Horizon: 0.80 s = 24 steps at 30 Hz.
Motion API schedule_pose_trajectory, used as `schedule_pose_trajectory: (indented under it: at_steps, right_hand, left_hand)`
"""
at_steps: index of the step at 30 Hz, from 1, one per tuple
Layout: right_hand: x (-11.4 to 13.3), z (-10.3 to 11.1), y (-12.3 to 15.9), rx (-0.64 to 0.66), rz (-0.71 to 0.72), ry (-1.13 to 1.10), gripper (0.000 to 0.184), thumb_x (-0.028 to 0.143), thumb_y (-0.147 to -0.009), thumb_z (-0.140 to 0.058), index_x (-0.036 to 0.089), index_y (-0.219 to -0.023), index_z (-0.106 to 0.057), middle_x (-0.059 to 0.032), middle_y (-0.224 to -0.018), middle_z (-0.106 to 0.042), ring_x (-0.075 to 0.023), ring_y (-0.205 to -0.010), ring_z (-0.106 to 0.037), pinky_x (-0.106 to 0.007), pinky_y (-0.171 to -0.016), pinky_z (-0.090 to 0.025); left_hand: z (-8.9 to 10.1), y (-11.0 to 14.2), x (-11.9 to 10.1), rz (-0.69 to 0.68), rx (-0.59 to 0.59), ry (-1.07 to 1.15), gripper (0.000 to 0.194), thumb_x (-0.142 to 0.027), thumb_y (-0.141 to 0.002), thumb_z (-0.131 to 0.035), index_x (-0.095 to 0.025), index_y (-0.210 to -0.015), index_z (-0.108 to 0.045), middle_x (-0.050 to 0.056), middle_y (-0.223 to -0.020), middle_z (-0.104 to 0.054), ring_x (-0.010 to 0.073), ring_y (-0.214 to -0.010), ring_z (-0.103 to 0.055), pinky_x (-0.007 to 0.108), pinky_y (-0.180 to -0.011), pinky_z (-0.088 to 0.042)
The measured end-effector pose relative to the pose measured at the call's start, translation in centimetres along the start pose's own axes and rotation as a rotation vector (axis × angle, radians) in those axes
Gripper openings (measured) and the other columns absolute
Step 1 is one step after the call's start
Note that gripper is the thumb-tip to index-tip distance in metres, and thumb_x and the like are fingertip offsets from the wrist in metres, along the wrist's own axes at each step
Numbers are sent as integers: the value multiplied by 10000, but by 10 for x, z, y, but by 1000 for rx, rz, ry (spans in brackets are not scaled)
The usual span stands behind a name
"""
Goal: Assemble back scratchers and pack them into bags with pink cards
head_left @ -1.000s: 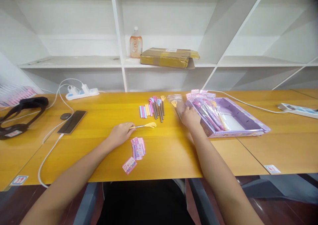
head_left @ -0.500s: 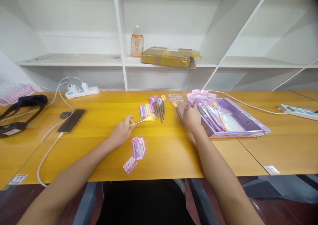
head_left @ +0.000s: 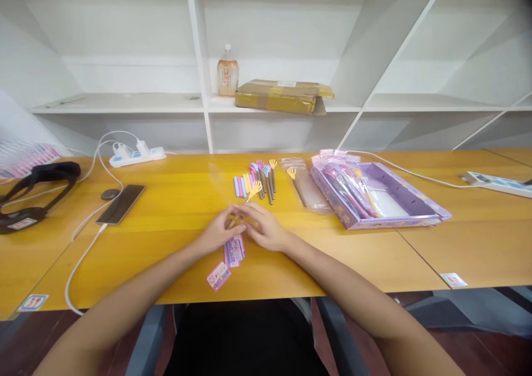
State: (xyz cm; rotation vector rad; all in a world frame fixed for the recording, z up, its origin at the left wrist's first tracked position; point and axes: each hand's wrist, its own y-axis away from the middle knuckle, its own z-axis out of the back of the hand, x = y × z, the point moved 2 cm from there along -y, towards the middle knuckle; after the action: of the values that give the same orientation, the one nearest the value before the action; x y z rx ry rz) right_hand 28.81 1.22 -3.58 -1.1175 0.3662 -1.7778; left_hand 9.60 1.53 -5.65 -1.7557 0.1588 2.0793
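Note:
My left hand (head_left: 218, 231) is closed on a yellow-handled back scratcher, whose yellow claw head (head_left: 255, 190) sticks out beyond the fingers. Meeting it from the other side, my right hand (head_left: 266, 227) has its fingers bent at the same spot. A faint clear plastic bag (head_left: 219, 183) rises from between the hands; the fingers hide its lower end. Beneath the hands lies a stack of pink and purple cards (head_left: 235, 252), with one single card (head_left: 218, 276) nearer the edge. Just past them are several back scratchers (head_left: 268, 182) and short coloured handle grips (head_left: 241, 186).
A lone yellow-headed scratcher (head_left: 297, 186) lies by clear bags (head_left: 318, 196). To its right, a purple box (head_left: 405, 221) contains bagged scratchers (head_left: 353, 190). On the left are a phone (head_left: 121, 204), a cable, a power strip (head_left: 139, 156) and a black headset (head_left: 39, 190).
My right hand has left the clear bags beside the purple box and come left to meet my left hand, and a clear bag now shows there. The yellow scratcher has tilted more upright.

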Motion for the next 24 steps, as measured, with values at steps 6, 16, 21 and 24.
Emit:
schedule_pose_trajectory:
  at_steps: [6,16,21,24]
  right_hand:
    - [-15,16,3,-366,-219,-3,176,262,-1024,-492,231,-1016,-666,-68,-1023,-697,-217,-977,-658,-394,-924,-542]
    - [-41,-13,-1,-203,-535,-513,381,580,-932,-695,207,-1012,-697,-54,-983,-728,-216,-937,-695,-390,-943,-568]
    - [-35,16,5,-688,-458,-396,406,623,-1061,-488,239,-1045,-618,-29,-880,-651,-186,-845,-659,-355,-860,-585]
    - [-20,35,10,-661,-334,-72,418,573,-1115,-386,240,-1146,-637,-15,-813,-592,-175,-745,-608,-327,-766,-552]
  left_hand:
    - [7,0,3,166,-41,200,377,-545,-945,-695,-192,-1055,-623,-73,-589,-435,87,-497,-376,212,-486,-294]
    - [1,3,0,151,-7,136,475,-611,-824,-823,-168,-922,-685,28,-835,-675,165,-754,-636,297,-696,-526]
    - [11,-1,-4,114,-162,385,452,-564,-868,-809,-155,-1042,-727,122,-1138,-761,254,-1062,-711,389,-926,-585]
    - [25,-5,-10,70,-270,555,404,-517,-867,-826,-153,-949,-669,144,-1169,-772,265,-1082,-736,414,-931,-613]
